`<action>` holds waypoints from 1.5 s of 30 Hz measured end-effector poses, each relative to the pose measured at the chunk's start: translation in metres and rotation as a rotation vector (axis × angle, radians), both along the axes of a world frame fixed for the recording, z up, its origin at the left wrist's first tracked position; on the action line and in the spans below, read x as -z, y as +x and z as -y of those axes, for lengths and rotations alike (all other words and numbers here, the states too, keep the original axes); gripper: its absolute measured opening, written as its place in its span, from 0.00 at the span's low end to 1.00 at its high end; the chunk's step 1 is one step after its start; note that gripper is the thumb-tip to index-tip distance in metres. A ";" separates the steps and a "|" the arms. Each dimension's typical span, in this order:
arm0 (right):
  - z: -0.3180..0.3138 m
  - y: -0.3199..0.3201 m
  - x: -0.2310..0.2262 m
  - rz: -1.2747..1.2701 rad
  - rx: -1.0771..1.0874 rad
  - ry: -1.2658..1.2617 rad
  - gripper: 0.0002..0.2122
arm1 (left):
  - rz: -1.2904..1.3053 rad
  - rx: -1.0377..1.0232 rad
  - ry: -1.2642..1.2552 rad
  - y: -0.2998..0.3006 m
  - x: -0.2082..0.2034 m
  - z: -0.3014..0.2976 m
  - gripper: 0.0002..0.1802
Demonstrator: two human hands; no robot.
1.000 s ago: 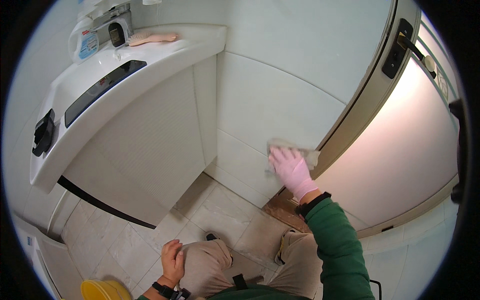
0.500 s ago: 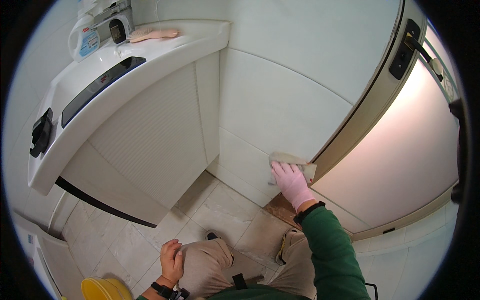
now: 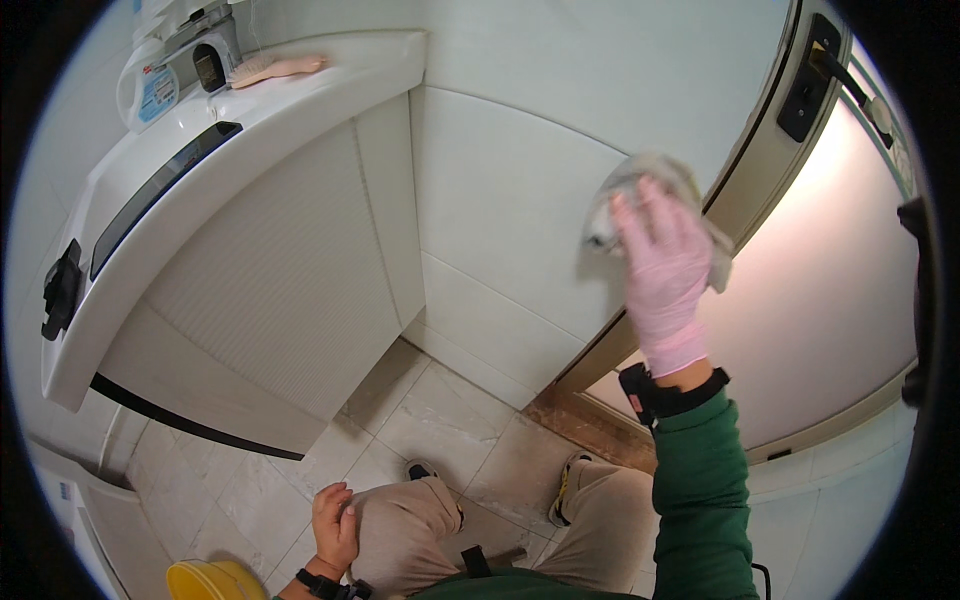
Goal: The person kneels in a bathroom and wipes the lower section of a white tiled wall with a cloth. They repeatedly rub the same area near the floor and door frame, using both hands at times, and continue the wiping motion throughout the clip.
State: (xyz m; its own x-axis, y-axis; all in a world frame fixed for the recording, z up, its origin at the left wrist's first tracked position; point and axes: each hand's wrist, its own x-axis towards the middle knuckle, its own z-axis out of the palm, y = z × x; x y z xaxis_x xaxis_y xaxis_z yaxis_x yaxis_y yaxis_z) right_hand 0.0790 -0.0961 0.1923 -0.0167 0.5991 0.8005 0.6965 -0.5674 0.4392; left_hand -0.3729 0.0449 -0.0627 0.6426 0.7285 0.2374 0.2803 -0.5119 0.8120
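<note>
My right hand [image 3: 668, 268], in a pink glove, presses a greyish-beige cloth [image 3: 670, 170] to the white wall tiles [image 3: 520, 190] beside the door frame. The cloth bunches around the fingers and is slightly blurred; a loose corner hangs past the wrist side over the frame's edge. My bare left hand [image 3: 335, 525] rests against my left knee, its fingers loosely stretched and holding nothing. A dark band circles each wrist.
To the left stands a white vanity [image 3: 270, 270] with a basin top. On it lie a pink hairbrush [image 3: 275, 70], a phone-like dark slab [image 3: 165, 195] and a spray bottle [image 3: 150, 90]. A yellow bucket [image 3: 205, 580] sits lower left; the door handle [image 3: 840, 75] juts out upper right.
My right hand has moved up the wall with the cloth, from low by the door frame to about mid-height. The left hand stays on my knee. The view has shifted slightly.
</note>
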 end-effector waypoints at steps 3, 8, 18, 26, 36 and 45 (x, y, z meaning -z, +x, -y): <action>0.009 -0.003 0.068 -0.151 -0.053 -0.226 0.20 | -0.035 0.004 -0.030 -0.001 -0.003 0.001 0.15; 0.024 -0.007 0.189 -0.326 -0.022 -0.497 0.16 | -0.051 0.008 -0.028 -0.002 -0.005 0.001 0.15; -0.003 -0.008 0.085 -0.189 -0.046 -0.317 0.19 | -0.005 0.005 -0.011 0.002 -0.005 0.000 0.14; -0.073 -0.002 -0.010 0.002 -0.055 0.001 0.21 | 0.000 -0.044 -0.035 -0.004 -0.003 0.000 0.14; -0.065 0.009 0.216 -0.693 -0.324 -0.558 0.22 | -0.075 -0.016 -0.068 -0.008 -0.006 -0.007 0.15; -0.059 0.005 0.245 -0.320 -0.112 -0.902 0.24 | -0.094 -0.083 -0.080 -0.031 -0.008 -0.010 0.15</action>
State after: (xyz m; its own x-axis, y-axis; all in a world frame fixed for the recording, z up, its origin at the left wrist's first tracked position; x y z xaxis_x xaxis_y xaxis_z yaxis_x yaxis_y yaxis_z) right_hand 0.0840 -0.0375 -0.0530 0.0283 0.9995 0.0156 0.8887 -0.0323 0.4573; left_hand -0.4042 0.0546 -0.0548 0.5958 0.7944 0.1178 0.3957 -0.4181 0.8177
